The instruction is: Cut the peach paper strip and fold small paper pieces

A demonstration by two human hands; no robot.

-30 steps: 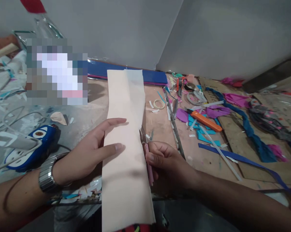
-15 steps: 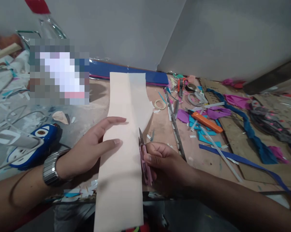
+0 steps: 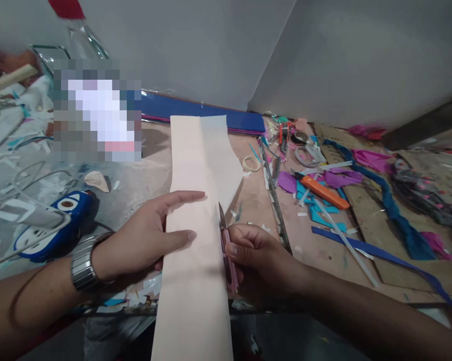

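Observation:
A long pale peach folded sheet of paper (image 3: pixel 196 281) runs from the tabletop over the table's front edge towards me. My left hand (image 3: pixel 143 233) holds its left side, with index finger and thumb stretched across the top and other fingers partly hidden beneath the edge. In my right hand (image 3: pixel 254 250) is a pair of small pink-handled scissors (image 3: pixel 231 271), gripped along the sheet's right edge. Their dark blade tips point away from me, with one blade partly hidden by the paper. Beyond the blades, a loose flap (image 3: pixel 226 175) of the sheet spreads to the right.
At right lie an orange utility knife (image 3: pixel 321 191), a tape ring (image 3: pixel 251 163), a blue strip (image 3: pixel 376 251) and colourful scraps. A blue-white power strip (image 3: pixel 56 225) with cables sits left. Blue folded sheets (image 3: pixel 199 108) lie along the wall. A metal strip (image 3: pixel 276 205) crosses the table.
My left hand has slid slightly right and nearer me on the sheet. The scissor blades are closer together, and the flap spreads a little farther right. The view has shifted slightly.

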